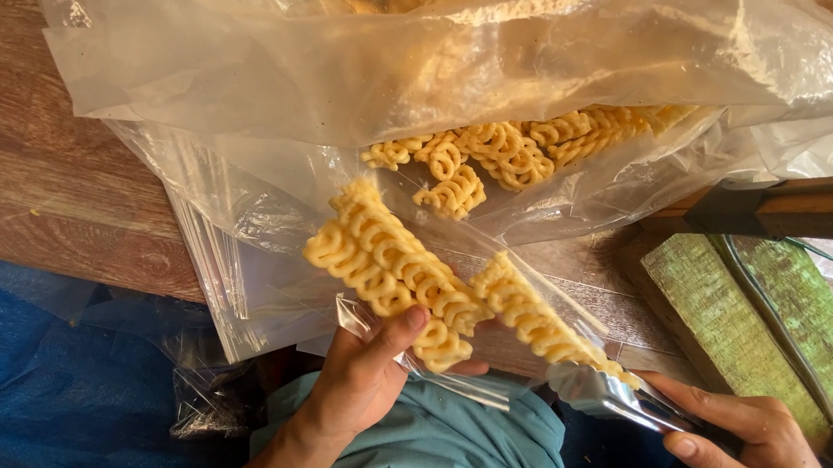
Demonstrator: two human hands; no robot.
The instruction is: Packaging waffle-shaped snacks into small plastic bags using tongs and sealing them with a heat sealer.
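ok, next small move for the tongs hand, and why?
Probably ease the metal tongs in the right hand toward the small clear bag the left hand holds. The tongs grip a wavy yellow snack strip beside the strip already at that bag, and it looks not yet fully inside.

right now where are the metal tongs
Head view, lower right: the metal tongs are in the right hand, gripping a wavy cracker strip beside the left hand.

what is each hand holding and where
Left hand pinches a small clear bag of wavy yellow snacks at its lower edge; right hand grips metal tongs by their handle.
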